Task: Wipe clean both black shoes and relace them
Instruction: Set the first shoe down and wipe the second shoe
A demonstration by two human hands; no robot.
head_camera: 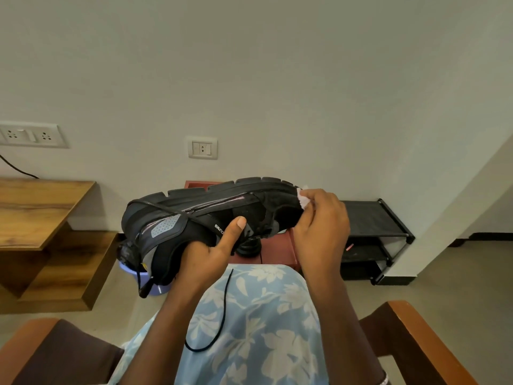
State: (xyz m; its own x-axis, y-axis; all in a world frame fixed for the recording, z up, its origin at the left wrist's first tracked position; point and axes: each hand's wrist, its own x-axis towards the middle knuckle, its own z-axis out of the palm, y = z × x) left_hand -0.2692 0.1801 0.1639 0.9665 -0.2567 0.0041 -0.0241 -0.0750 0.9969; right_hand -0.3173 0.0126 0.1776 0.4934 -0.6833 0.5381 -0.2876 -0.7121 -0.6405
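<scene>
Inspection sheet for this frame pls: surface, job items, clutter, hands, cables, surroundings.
Surface: no table in use; the work is held over the lap, which is covered in blue floral cloth.
Job's things: black shoe held on its side, sole up, a lace strung across it; loose lace lying on the lap; white wipe against the shoe's right end; dark object on the red stool behind, probably the second shoe, mostly hidden.
Clutter: lilac basin on the floor below the shoe.
Hands: left hand grips the shoe, thumb on its side; right hand pinches the wipe.
Cables: black cable on the wall, far left.
Surroundings: wooden table left, black shoe rack right, wall sockets, chair arm.
</scene>
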